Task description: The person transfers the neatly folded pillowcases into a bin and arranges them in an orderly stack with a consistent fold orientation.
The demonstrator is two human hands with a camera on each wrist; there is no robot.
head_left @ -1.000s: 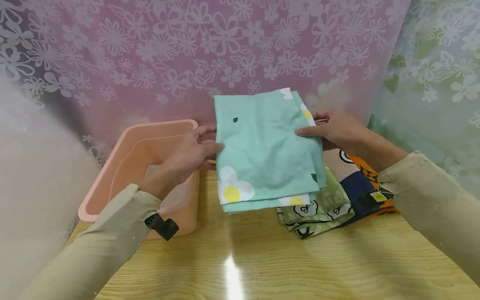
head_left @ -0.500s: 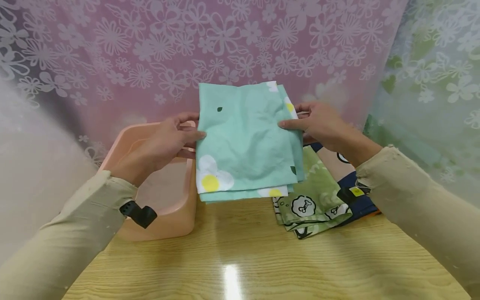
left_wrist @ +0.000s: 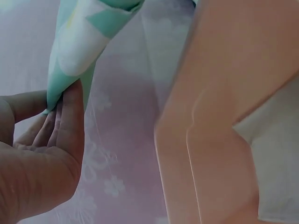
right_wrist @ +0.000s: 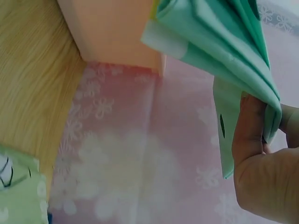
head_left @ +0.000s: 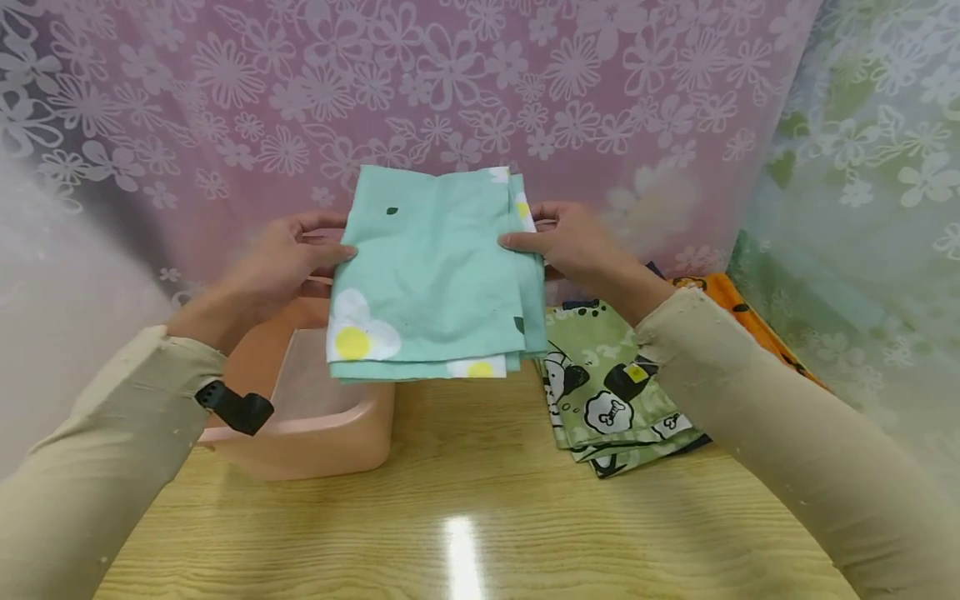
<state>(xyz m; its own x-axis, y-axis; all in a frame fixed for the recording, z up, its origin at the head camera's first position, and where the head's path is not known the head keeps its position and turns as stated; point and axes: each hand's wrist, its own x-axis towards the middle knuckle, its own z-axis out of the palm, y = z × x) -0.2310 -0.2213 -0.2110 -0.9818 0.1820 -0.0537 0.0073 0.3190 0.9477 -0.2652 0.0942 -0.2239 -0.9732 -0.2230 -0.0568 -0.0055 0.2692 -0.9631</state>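
Note:
A folded mint-green cloth [head_left: 435, 267] with white and yellow flowers is held up in the air between both hands. On its left edge my left hand [head_left: 281, 258] pinches it, thumb in front and fingers behind. My right hand [head_left: 581, 246] grips the opposite edge the same way. Both wrist views show thumb and fingers closing on the cloth's layers, the left hand [left_wrist: 51, 144] at one fold and the right hand [right_wrist: 261, 149] at another. Below and behind the cloth's left part stands a peach plastic bin [head_left: 322, 442], partly hidden by the cloth and left arm.
A whitish flat piece [head_left: 315, 375] lies inside the bin. To the right, a folded green patterned cloth [head_left: 600, 417] lies on the wooden table [head_left: 465, 492], beside an orange cloth [head_left: 742, 317]. A pink floral curtain [head_left: 450, 83] hangs behind.
Both hands have carried the mint-green cloth leftward, from over the middle of the table to partly above the bin. More of the green patterned cloth shows now.

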